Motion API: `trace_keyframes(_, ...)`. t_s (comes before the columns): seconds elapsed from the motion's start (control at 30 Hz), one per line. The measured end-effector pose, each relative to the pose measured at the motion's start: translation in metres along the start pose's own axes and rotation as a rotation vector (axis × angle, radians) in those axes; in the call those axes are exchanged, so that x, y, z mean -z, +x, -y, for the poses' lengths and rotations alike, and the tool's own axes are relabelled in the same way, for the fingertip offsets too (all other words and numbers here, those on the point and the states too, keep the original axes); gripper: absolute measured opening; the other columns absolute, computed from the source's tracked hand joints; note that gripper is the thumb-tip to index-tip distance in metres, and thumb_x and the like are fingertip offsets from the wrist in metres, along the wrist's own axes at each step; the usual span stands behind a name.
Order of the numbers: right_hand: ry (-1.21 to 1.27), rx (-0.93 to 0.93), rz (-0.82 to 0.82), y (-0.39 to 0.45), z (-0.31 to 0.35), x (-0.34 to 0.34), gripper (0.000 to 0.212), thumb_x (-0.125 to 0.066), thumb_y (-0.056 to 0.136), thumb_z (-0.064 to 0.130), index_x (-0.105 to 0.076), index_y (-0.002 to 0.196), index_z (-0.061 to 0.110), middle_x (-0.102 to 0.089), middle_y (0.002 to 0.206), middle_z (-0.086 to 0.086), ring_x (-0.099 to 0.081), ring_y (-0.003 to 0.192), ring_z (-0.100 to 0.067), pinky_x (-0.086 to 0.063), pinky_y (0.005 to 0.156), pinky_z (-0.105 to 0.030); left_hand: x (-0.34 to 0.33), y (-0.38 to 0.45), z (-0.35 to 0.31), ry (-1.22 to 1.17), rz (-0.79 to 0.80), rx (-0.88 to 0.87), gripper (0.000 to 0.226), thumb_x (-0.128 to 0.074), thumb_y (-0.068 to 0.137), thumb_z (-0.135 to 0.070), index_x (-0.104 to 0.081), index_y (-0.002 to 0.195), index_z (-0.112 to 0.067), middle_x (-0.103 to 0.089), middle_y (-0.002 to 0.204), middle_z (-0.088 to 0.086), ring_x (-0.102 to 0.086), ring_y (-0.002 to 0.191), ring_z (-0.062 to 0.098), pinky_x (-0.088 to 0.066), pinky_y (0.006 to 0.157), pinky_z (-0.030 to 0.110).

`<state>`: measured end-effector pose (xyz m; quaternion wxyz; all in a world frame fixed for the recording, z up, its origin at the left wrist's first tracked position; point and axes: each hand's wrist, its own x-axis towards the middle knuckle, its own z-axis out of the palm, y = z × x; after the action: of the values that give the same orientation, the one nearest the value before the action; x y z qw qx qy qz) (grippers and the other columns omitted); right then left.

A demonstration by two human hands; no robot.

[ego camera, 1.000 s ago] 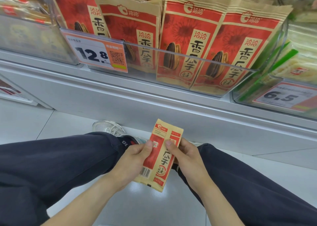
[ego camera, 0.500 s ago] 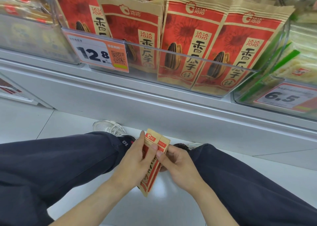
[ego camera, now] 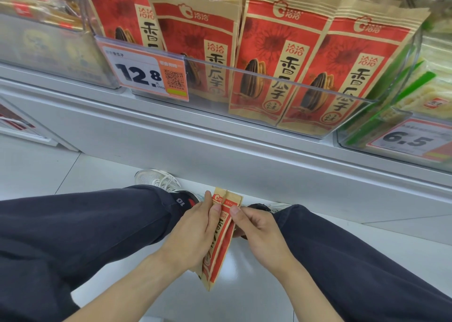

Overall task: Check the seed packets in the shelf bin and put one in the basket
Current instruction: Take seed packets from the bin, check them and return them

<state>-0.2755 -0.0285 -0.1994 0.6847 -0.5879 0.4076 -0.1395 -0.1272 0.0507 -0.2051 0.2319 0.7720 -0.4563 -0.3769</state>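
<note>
Both hands clamp one seed packet (ego camera: 220, 236) edge-on below the shelf bin (ego camera: 269, 77): left hand (ego camera: 193, 233) and right hand (ego camera: 259, 233) pinch its sides, probably turning it for checking. Beyond it, packets stand upright inside. No basket shows.

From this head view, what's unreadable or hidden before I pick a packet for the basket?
- Basket: none in the head view.
- Held packet: seen nearly edge-on, its faces largely covered by the left hand and right hand.
- Bin packets: tops cut off by the frame edge; rear rows hidden behind the front ones.
- Price tag: small print too small.
</note>
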Motion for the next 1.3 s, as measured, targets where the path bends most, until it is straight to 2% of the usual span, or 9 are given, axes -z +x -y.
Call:
trace_keyframes(0.2, 0.026, 0.015, -0.029, 0.001, -0.001, 0.000, 0.042, -0.053, 0.104, 0.040, -0.078, 0.092, 0.008, -0.073, 0.093, -0.022, -0.066, 0.095, -0.048, -0.052, 0.092, -0.060, -0.001, 0.000, -0.004, -0.043, 0.018, -0.008, 0.065, -0.018, 0.105, -0.051, -0.042, 0.152, -0.013, -0.058, 0.141, -0.007, -0.060, 0.117, 0.007, -0.039, 0.098, 0.013)
trace_keyframes(0.33, 0.064, -0.047, -0.088, 0.003, 0.000, 0.002, 0.040, -0.055, 0.101, 0.036, -0.079, 0.091, 0.006, -0.077, 0.090, -0.015, -0.072, 0.092, -0.039, -0.060, 0.089, -0.045, 0.000, 0.002, 0.000, -0.172, 0.068, 0.058, 0.068, -0.028, 0.097, -0.063, -0.048, 0.146, -0.021, -0.072, 0.105, -0.012, -0.068, 0.093, 0.001, -0.053, 0.086, 0.020)
trace_keyframes(0.53, 0.130, -0.181, -0.254, 0.003, 0.000, 0.014, 0.036, -0.055, 0.104, 0.028, -0.079, 0.090, 0.004, -0.079, 0.086, -0.009, -0.077, 0.084, -0.027, -0.061, 0.071, -0.025, 0.000, 0.001, -0.007, -0.387, 0.342, 0.142, 0.092, -0.061, 0.096, -0.048, 0.002, 0.160, -0.030, -0.065, 0.122, -0.024, -0.064, 0.106, -0.009, -0.052, 0.093, 0.016)
trace_keyframes(0.63, 0.168, -0.205, -0.336, 0.005, 0.001, 0.018, 0.034, -0.054, 0.104, 0.030, -0.078, 0.094, 0.007, -0.079, 0.086, -0.009, -0.077, 0.082, -0.025, -0.059, 0.067, -0.026, 0.001, -0.002, -0.007, -0.308, 0.408, 0.082, 0.102, -0.069, 0.092, -0.044, 0.008, 0.159, -0.034, -0.061, 0.129, -0.025, -0.062, 0.113, -0.008, -0.050, 0.095, 0.013)
trace_keyframes(0.73, 0.250, -0.237, -0.334, 0.004, 0.003, 0.019, 0.032, -0.055, 0.103, 0.032, -0.076, 0.101, 0.008, -0.079, 0.092, -0.009, -0.077, 0.085, -0.025, -0.060, 0.067, -0.028, 0.001, -0.004, -0.008, -0.271, 0.370, 0.070, 0.089, -0.070, 0.092, -0.038, -0.010, 0.157, -0.037, -0.064, 0.123, -0.023, -0.064, 0.098, -0.012, -0.053, 0.079, 0.011)
trace_keyframes(0.83, 0.273, -0.235, -0.250, 0.004, 0.004, 0.018, 0.023, -0.067, 0.095, 0.025, -0.072, 0.111, 0.009, -0.079, 0.099, -0.007, -0.077, 0.093, -0.025, -0.062, 0.082, -0.042, -0.001, -0.005, -0.007, -0.319, 0.311, 0.089, 0.072, -0.072, 0.092, -0.028, -0.027, 0.147, -0.040, -0.068, 0.114, -0.020, -0.066, 0.089, -0.013, -0.053, 0.071, 0.013)
trace_keyframes(0.93, 0.169, -0.223, -0.177, 0.004, 0.004, 0.019, 0.040, -0.081, 0.085, 0.012, -0.067, 0.122, 0.018, -0.079, 0.103, -0.003, -0.076, 0.098, -0.022, -0.059, 0.093, -0.050, -0.003, -0.004, -0.005, -0.339, 0.246, 0.097, 0.064, -0.074, 0.090, -0.024, -0.037, 0.140, -0.039, -0.071, 0.108, -0.017, -0.069, 0.090, -0.006, -0.057, 0.071, 0.018)
trace_keyframes(1.13, 0.149, -0.245, -0.062, 0.002, 0.004, 0.016, 0.064, -0.078, 0.087, 0.005, -0.052, 0.138, 0.034, -0.078, 0.106, -0.002, -0.076, 0.097, -0.022, -0.064, 0.076, -0.044, -0.007, -0.003, -0.004, -0.343, 0.126, 0.161, 0.055, -0.072, 0.087, -0.023, -0.041, 0.131, -0.034, -0.070, 0.105, -0.011, -0.074, 0.081, 0.007, -0.063, 0.062, 0.032)
trace_keyframes(1.3, 0.118, -0.187, -0.035, 0.000, 0.009, 0.018, 0.069, -0.081, 0.085, 0.007, -0.053, 0.143, 0.031, -0.078, 0.107, -0.004, -0.077, 0.096, -0.023, -0.064, 0.077, -0.050, -0.003, 0.001, -0.001, -0.399, 0.265, 0.164, 0.049, -0.064, 0.094, -0.025, -0.039, 0.134, -0.037, -0.071, 0.111, -0.009, -0.074, 0.092, 0.008, -0.064, 0.072, 0.034)
